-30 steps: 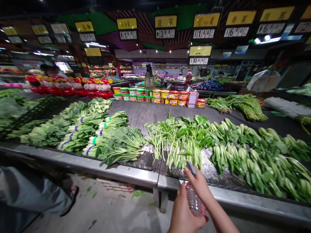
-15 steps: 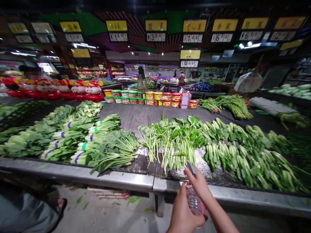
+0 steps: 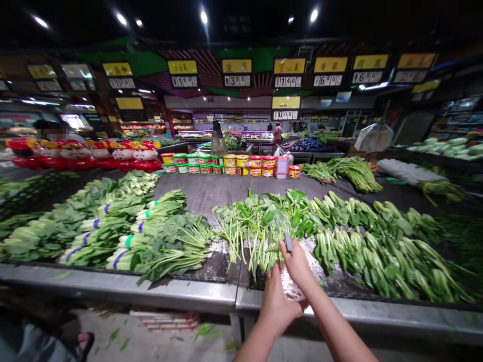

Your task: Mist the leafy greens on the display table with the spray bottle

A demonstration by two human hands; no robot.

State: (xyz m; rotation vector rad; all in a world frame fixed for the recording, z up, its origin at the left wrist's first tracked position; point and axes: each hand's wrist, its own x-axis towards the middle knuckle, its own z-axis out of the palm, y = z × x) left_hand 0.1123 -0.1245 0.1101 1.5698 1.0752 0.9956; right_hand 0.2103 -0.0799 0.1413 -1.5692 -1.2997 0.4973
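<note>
Both my hands are around a clear, ribbed spray bottle (image 3: 290, 285) with a grey spray head. My left hand (image 3: 276, 305) wraps the bottle's body from the left and below. High on the bottle, my right hand (image 3: 298, 262) grips the neck and trigger; its fingers are partly hidden. A faint haze hangs in front of the nozzle. It lies over loose leafy greens with long stems (image 3: 260, 239), just beyond the bottle. To their right, bok choy (image 3: 370, 256) lies in rows. Bundles of greens tied with purple and green bands (image 3: 124, 241) lie on the left.
A metal rail (image 3: 151, 294) edges the display shelf. Stacked tubs (image 3: 230, 163) and red figurines (image 3: 81, 153) line its back, with a second spray bottle (image 3: 218, 141) behind the tubs. Price signs (image 3: 236, 73) hang overhead. Someone's sandalled foot (image 3: 86, 343) shows at lower left.
The view has swung right and then up. My hands have raised the spray bottle and moved it forward over the rail toward the loose greens. A haze now shows by the nozzle.
</note>
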